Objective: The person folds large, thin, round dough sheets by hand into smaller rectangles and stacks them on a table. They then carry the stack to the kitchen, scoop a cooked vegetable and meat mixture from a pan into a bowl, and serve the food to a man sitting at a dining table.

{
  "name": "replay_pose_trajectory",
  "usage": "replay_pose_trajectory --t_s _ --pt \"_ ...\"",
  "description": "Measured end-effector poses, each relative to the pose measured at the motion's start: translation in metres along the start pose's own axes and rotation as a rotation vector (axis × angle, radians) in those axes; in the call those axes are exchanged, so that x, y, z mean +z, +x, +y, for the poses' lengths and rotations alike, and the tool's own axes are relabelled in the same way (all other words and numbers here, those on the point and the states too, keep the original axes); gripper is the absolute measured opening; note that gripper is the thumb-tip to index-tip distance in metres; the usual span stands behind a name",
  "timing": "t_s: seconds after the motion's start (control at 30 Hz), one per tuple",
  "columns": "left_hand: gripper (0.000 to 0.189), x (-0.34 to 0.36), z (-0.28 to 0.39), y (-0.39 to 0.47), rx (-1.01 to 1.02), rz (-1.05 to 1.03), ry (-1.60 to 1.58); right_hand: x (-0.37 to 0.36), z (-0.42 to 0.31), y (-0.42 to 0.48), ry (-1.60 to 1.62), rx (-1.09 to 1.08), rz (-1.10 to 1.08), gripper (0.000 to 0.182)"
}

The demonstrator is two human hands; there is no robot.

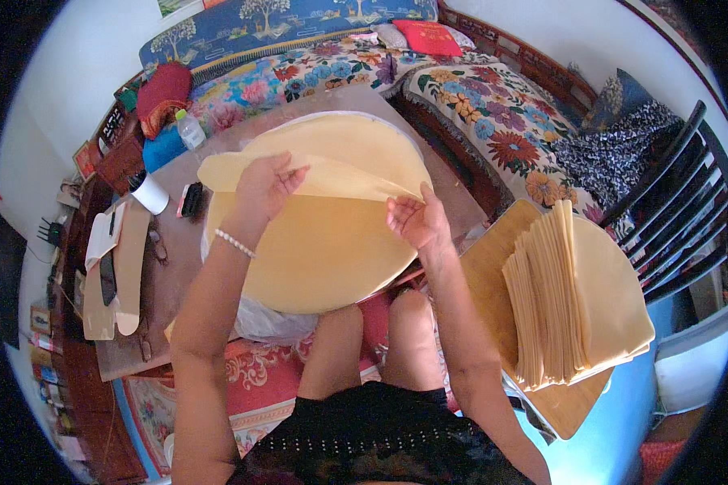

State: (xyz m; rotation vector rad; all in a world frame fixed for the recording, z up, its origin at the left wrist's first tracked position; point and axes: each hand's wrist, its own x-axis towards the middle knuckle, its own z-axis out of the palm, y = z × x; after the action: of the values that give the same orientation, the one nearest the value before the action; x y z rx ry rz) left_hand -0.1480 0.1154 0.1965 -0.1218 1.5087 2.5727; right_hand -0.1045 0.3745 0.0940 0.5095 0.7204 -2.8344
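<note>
A round stack of thin, pale-yellow sheets [333, 254], which look like thin pancakes, lies on the low table before me. The top sheet's far part is lifted into a folded flap [340, 179] that crosses the stack. On its left portion my left hand [272, 182] grips the flap with curled fingers; the exact contact is partly hidden. At the right edge my right hand [417, 218] pinches the sheet between thumb and fingers. The sheet is stretched between both hands. Folded sheets [546, 303] of the same kind are piled on a wooden board [567, 409] to my right.
Clear plastic [273, 321] shows under the stack's near edge. On the table's left side are a bottle [190, 130], a white cup-like container [150, 193], a small black item [190, 201], glasses [158, 245] and cardboard [130, 273]. A black slatted chair [685, 212] stands right.
</note>
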Motion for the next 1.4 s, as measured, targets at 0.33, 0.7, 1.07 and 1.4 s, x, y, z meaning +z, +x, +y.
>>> replay_pose_trajectory --t_s 0.33,0.7,1.07,1.4 --pt "0.011 0.021 0.128 0.080 0.182 -0.029 -0.154 0.148 -0.093 0.083 -0.097 -0.146 -0.077 0.010" --pt "0.019 -0.038 0.117 -0.054 0.575 -0.144 -0.031 0.167 -0.062 -0.018 -0.433 -0.495 -0.498 0.023" --pt "0.045 -0.158 -0.132 -0.194 -0.025 0.205 -0.075 -0.086 0.088 -0.098 -0.346 -0.075 0.019 0.030" --pt "0.034 -0.132 -0.068 -0.204 0.117 0.165 -0.081 -0.004 0.070 -0.140 -0.242 -0.201 0.014 0.026"
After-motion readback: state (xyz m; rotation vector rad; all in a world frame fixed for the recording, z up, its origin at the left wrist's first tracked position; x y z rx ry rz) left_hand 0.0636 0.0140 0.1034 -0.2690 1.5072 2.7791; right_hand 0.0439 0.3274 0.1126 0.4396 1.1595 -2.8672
